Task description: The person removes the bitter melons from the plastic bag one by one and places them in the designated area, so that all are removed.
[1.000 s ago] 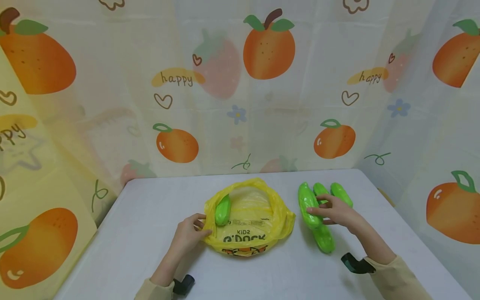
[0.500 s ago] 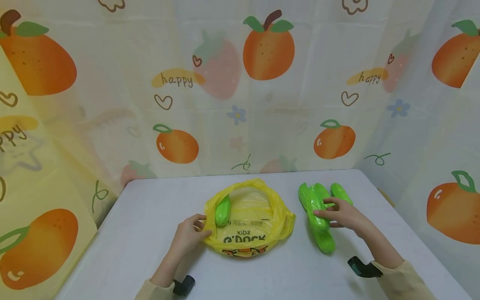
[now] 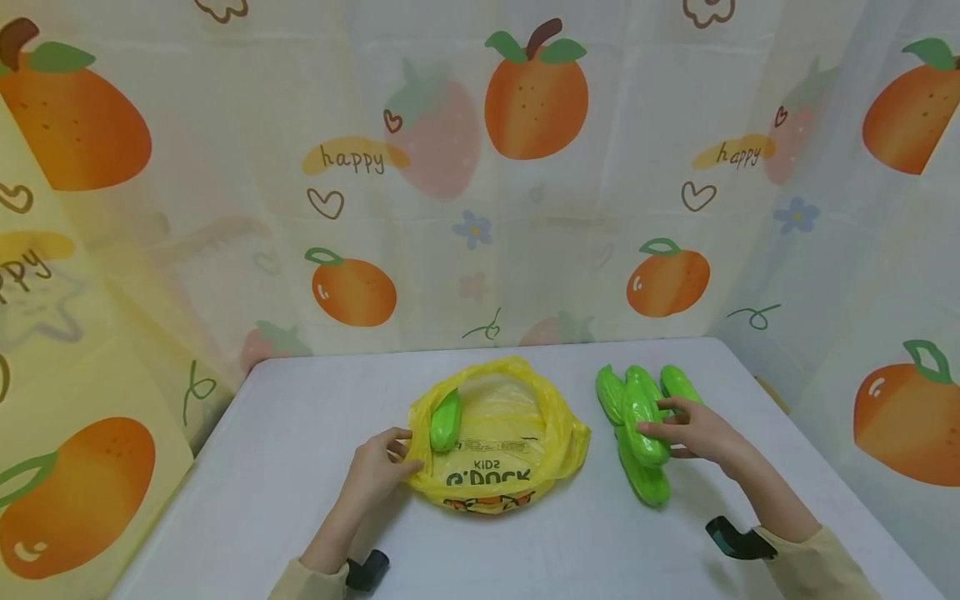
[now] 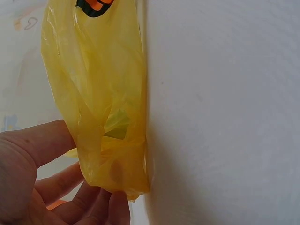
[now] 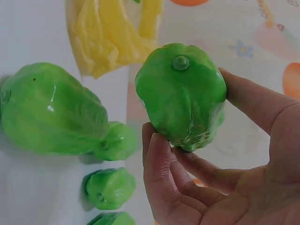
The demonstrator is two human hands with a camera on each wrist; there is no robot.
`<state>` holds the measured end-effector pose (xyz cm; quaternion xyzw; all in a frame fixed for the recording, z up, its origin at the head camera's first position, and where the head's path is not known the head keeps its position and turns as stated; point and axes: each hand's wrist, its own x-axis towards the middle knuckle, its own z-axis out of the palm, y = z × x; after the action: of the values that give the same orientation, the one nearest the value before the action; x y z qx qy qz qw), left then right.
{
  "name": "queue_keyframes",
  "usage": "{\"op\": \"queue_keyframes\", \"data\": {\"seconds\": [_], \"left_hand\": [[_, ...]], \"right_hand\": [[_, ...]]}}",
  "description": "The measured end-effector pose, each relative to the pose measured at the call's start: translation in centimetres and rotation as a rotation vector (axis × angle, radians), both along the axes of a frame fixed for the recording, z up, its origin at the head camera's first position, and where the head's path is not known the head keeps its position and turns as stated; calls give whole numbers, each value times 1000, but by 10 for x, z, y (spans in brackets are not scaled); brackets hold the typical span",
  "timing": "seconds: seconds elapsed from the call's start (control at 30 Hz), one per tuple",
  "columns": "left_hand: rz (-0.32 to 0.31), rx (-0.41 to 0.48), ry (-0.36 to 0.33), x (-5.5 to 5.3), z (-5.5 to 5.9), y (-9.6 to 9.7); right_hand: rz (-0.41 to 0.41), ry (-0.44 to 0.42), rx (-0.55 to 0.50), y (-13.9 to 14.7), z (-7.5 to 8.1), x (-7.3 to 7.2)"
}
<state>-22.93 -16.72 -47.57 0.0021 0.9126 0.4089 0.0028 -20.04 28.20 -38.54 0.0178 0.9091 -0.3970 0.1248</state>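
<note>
My right hand (image 3: 705, 435) holds a glossy green cucumber (image 3: 643, 408) between thumb and fingers, over other cucumbers lying at the right of the table. In the right wrist view its knobbed end faces the camera. A nearer cucumber (image 5: 51, 110) lies on the table there, with several more in a row behind. My left hand (image 3: 377, 462) grips the left side of a yellow plastic bag (image 3: 566, 442). The bag stands wide at the mouth, with one cucumber (image 3: 447, 421) inside against its left wall. In the left wrist view the thumb and fingers lie on either side of the thin plastic.
The table (image 3: 315, 417) has a white cover. A curtain (image 3: 540, 217) printed with oranges and strawberries hangs behind it and at both sides. One cucumber (image 3: 678, 383) lies behind the right hand, and another (image 3: 648, 485) is nearest the front.
My right hand has moved to the right with the held cucumber, uncovering a cucumber at the left of the group. The left hand and the bag have stayed in place.
</note>
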Motion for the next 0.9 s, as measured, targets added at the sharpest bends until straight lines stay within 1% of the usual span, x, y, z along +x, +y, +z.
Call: {"op": "queue_keyframes", "data": {"seconds": [0.33,0.53,0.9], "left_hand": [[-4,-1,3,-1,1,1],[-2,-7,-4,-1,2,1],[-7,-13,-4,-1,3,1]], "right_hand": [[-12,-10,4,9,-2,3],[-16,-17,-2,17,-6,4],[-24,-31,30,28,-11,7]]}}
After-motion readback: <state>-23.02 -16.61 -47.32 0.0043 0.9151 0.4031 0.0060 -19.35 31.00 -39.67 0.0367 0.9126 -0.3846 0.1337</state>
